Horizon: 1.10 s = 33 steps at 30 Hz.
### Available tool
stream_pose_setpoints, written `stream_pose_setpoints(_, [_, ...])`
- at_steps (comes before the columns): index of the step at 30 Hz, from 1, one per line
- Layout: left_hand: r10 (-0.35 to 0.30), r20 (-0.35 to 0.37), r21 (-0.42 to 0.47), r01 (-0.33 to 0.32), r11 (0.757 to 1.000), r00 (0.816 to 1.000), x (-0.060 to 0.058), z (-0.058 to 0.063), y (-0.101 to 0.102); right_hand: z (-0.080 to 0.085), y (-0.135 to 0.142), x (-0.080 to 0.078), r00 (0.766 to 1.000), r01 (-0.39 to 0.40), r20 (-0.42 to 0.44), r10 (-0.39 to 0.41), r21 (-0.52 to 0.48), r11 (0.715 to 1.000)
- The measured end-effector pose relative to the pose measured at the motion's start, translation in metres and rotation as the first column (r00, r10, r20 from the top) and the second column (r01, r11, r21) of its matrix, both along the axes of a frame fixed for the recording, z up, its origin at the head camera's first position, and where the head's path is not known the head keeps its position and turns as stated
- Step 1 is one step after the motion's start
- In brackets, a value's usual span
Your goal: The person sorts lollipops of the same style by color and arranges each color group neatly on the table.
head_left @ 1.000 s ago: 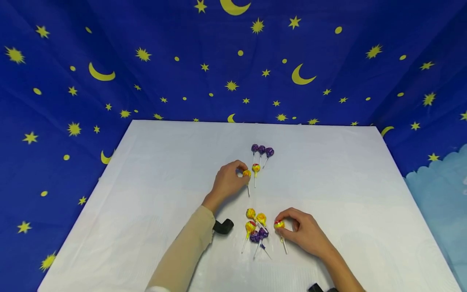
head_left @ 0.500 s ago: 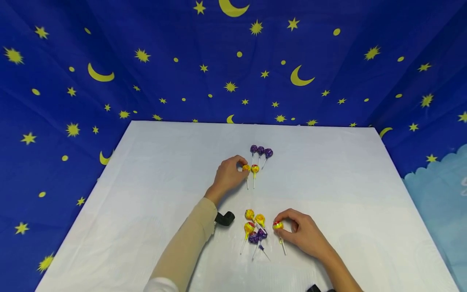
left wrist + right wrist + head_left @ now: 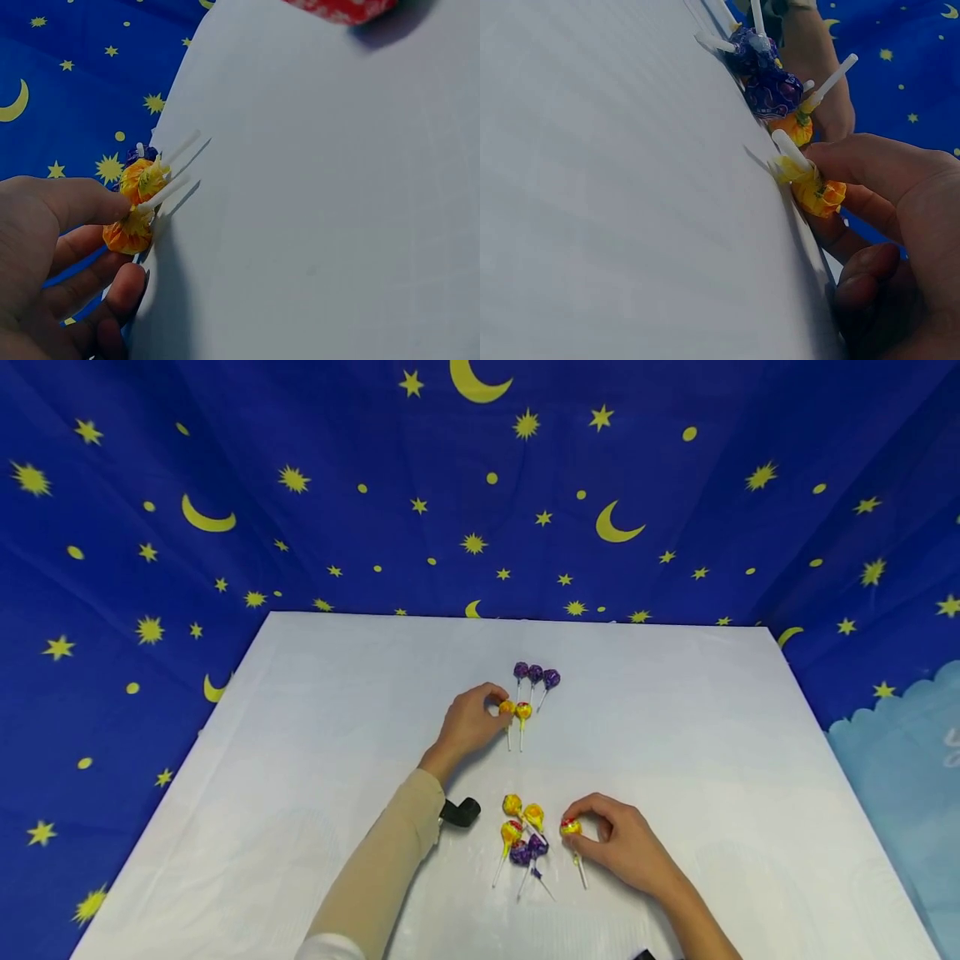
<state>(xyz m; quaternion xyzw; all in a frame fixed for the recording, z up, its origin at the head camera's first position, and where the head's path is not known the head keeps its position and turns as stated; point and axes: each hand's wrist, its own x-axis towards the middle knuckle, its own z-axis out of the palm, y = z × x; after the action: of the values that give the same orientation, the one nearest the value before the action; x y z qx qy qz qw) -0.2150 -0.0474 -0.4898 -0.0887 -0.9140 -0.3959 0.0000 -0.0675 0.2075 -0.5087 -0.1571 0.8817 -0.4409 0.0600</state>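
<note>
My left hand (image 3: 471,721) pinches a yellow lollipop (image 3: 129,231) by its wrapped head, beside another yellow lollipop (image 3: 523,711); their white sticks point toward me side by side. Just beyond them, purple lollipops (image 3: 536,674) lie in a short row. Lower on the table, my right hand (image 3: 619,842) holds a yellow lollipop with a red top (image 3: 571,827) between thumb and fingers, its stick angled toward me. To the left of that hand lies a loose pile of yellow lollipops (image 3: 512,832) and purple lollipops (image 3: 519,853), sticks crossing.
The white table (image 3: 360,693) carries all the lollipops. Behind and beside it hangs a blue cloth (image 3: 330,460) with yellow moons and stars. A black wrist device (image 3: 461,812) juts from the left sleeve close to the pile.
My left hand has shifted slightly away from me, bringing its lollipop level with the neighbouring yellow one. The right hand keeps its hold on its lollipop in nearly the same place.
</note>
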Motion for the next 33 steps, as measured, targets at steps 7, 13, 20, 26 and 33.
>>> stream_pose_setpoints(7, [-0.006,0.007,0.013,0.006,1.000,1.000,0.001,-0.002,-0.002,0.000,-0.001,0.001,1.000,0.010,0.010,-0.010,0.002,1.000])
stream_pose_setpoints(13, [-0.021,-0.008,-0.021,0.021,1.000,1.000,0.004,-0.006,-0.005,-0.001,-0.001,0.003,0.999,0.013,0.029,-0.013,0.005,1.000])
stream_pose_setpoints(20, [-0.027,-0.030,0.081,0.029,0.996,0.999,0.008,-0.005,-0.009,0.000,-0.001,0.001,1.000,0.011,0.009,-0.011,0.003,1.000])
stream_pose_setpoints(26, [0.001,-0.056,0.105,0.005,0.994,0.998,0.014,-0.005,-0.015,0.000,0.000,0.000,1.000,0.008,0.008,-0.008,0.004,1.000])
stream_pose_setpoints(33, [-0.011,-0.060,0.077,0.015,0.997,0.998,0.027,-0.010,-0.027,0.001,-0.002,0.001,1.000,0.011,0.022,-0.011,-0.012,1.000])
